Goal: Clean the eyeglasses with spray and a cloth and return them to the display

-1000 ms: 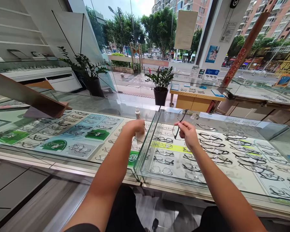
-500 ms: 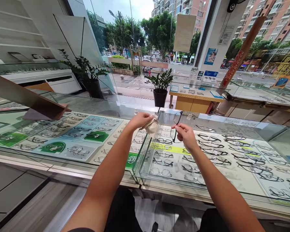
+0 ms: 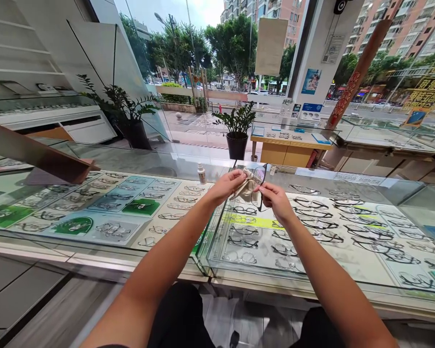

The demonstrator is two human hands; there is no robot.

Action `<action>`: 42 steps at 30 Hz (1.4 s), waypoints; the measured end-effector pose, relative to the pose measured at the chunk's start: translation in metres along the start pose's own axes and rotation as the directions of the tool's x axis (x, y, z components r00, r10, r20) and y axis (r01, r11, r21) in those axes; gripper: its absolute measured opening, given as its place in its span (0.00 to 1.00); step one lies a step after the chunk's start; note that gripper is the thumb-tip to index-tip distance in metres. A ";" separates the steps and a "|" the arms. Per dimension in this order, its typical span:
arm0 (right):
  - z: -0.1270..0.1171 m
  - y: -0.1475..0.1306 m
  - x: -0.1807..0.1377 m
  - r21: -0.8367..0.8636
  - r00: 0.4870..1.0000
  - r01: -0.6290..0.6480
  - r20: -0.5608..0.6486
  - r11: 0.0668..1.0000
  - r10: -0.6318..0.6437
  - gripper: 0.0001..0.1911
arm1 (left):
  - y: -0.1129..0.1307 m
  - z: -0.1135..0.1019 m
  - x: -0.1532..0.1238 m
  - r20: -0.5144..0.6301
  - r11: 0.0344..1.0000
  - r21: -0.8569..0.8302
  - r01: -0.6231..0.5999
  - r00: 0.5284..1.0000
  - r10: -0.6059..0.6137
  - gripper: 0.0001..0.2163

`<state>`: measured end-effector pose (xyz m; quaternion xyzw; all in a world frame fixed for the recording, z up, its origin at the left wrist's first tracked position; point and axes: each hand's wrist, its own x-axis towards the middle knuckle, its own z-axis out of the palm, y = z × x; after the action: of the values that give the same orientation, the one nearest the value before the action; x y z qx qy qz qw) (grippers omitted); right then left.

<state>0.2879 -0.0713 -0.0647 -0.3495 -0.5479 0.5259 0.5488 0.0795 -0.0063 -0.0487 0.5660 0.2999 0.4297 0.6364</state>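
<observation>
My left hand (image 3: 227, 184) is closed on a beige cleaning cloth (image 3: 245, 190) and presses it against a pair of black-framed glasses (image 3: 260, 181). My right hand (image 3: 275, 199) pinches those glasses by the frame, just right of the cloth. Both hands meet above the seam between two glass display counters (image 3: 174, 164). A small white spray bottle (image 3: 201, 173) stands on the counter top just left of my left hand.
Rows of eyeglass frames (image 3: 322, 224) lie under the glass. A brown wooden bar (image 3: 36, 157) juts in from the left. Potted plants (image 3: 237, 128) stand behind the counter by the shop window, with a yellow display table (image 3: 290, 145) and the street beyond.
My left hand picked the cloth up off the counter and carried it right to the glasses. My right hand brought the glasses slightly left, so the hands now meet.
</observation>
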 end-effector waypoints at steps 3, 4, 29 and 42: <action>-0.005 -0.001 0.002 -0.019 0.996 0.049 -0.076 0.999 -0.050 0.19 | -0.002 0.002 0.000 0.016 1.000 0.006 0.001 1.000 -0.001 0.29; -0.006 -0.002 0.003 -0.010 0.993 0.063 -0.097 0.998 -0.064 0.19 | -0.002 0.002 0.000 0.032 1.000 0.023 0.009 0.999 -0.010 0.29; 0.000 -0.008 0.000 0.207 0.995 0.027 -0.102 0.978 -0.006 0.21 | -0.020 0.032 -0.011 0.243 0.978 0.127 0.168 0.950 -0.195 0.29; -0.003 -0.007 0.002 0.203 0.995 0.034 -0.096 0.979 -0.015 0.23 | -0.017 0.032 -0.012 0.223 0.991 0.007 0.137 0.966 -0.135 0.27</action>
<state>0.2922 -0.0698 -0.0575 -0.3089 -0.4689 0.5556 0.6132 0.1056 -0.0314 -0.0604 0.5860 0.2629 0.3203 0.6963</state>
